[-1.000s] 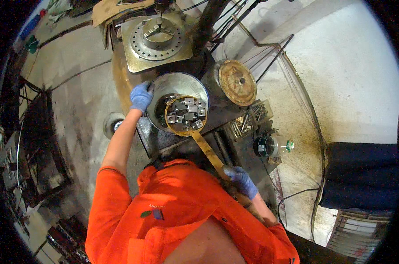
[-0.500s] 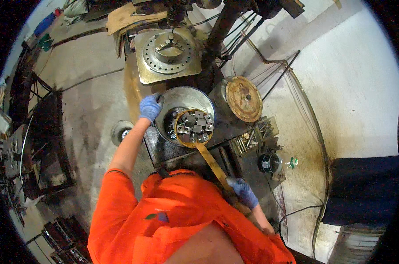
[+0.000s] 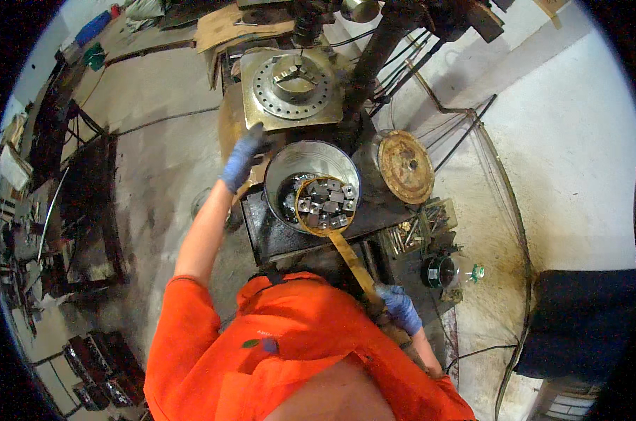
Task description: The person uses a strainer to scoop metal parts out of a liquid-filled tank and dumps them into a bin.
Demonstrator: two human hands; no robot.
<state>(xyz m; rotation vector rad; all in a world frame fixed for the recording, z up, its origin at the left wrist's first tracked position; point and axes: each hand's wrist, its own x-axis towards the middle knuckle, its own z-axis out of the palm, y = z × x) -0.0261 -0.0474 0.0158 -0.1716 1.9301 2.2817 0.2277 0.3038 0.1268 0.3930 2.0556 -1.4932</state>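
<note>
Near the front left corner of the plate [image 3: 332,114], is that your left hand [image 3: 242,160]?

— Yes. A moment ago it gripped the left rim of the bucket [image 3: 311,158]; now it has let go and is in the air between that rim and the plate. It is blurred, but the fingers look open and I see nothing in them. Whether a fingertip touches the plate, I cannot tell.

— And the other?

— My right hand [image 3: 400,310] is closed round the scoop [image 3: 351,265] near the end of its handle, out past the front edge of the bench [image 3: 270,244]. That grip has not changed.

— Where are the blocks [image 3: 325,203]?

— Heaped in the scoop's round end, at the bucket's mouth by its front right rim, much as they were. The bucket stands on the bench, just behind the front left corner. Left of the scoop its inside is dark, with small glints.

— So what does letting go change?

— As I judge it, no hand steadies the bucket now. My right alone controls the loaded scoop, so a tilt could spill it; my left is free.
</note>
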